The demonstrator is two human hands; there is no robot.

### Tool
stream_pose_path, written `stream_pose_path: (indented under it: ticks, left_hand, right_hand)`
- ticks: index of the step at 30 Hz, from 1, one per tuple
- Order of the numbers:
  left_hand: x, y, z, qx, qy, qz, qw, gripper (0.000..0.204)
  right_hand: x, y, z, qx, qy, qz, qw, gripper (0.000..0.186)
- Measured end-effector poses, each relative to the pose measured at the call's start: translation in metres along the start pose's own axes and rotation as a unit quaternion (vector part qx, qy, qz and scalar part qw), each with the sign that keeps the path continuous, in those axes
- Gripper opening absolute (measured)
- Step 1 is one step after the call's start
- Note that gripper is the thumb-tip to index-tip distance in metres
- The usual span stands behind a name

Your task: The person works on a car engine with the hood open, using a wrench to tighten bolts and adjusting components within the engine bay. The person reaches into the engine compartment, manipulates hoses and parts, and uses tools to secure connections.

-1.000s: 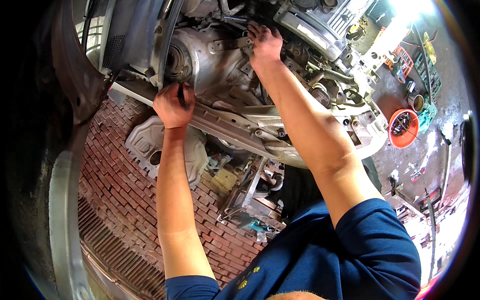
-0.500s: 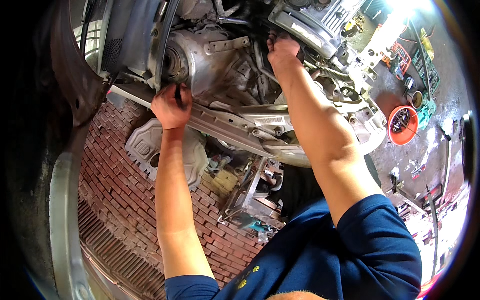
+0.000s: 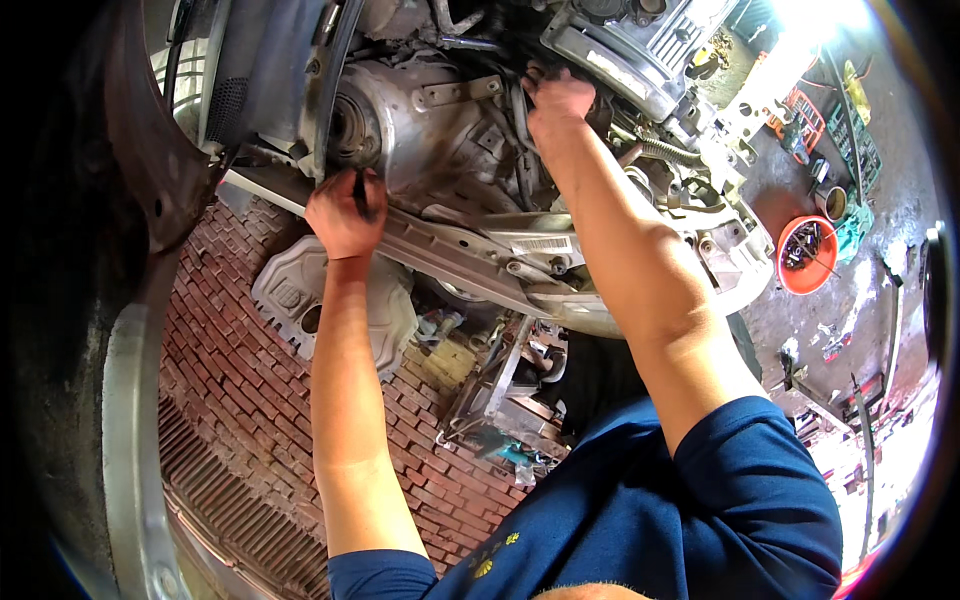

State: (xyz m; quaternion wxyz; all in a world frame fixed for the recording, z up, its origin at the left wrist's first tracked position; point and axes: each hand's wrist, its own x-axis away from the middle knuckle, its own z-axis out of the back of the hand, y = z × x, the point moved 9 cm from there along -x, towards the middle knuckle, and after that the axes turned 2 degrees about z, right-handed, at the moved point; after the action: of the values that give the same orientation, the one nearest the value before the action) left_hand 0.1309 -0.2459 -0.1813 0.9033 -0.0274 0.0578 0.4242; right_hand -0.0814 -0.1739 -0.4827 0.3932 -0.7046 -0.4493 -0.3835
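My left hand is closed at the fender edge, beside the round strut tower. A dark strip shows between its thumb and fingers; whether that is a held thing or shadow is unclear. Deeper in the engine bay, my right hand reaches into the gap left of the engine, next to a bent metal pipe. Its fingers are curled, with their tips lost in the dark, so what they grip is hidden. Between my hands lies the bare grey inner wing with a bolted bracket.
Below the metal rail, a pale cover leans over the brick floor. A metal trolley with parts stands near my body. At right are an orange bowl of small metal parts, a green tool case and a bright lamp.
My right hand has shifted slightly left, away from the engine and toward the bent pipe. My left hand stays in almost the same place, still closed.
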Motion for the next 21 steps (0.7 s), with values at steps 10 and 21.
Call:
stream_pose_path:
  ticks: [10, 21]
  left_hand:
    - [0.018, -0.014, 0.011, -0.035, -0.012, 0.016, 0.999, 0.032]
    - [-0.025, 0.041, 0.005, 0.043, 0.015, -0.060, 0.997, 0.029]
  right_hand:
    - [0.054, 0.037, -0.038, -0.143, -0.099, -0.049, 0.983, 0.024]
    - [0.050, -0.004, -0.036, 0.000, -0.084, 0.055, 0.995, 0.026]
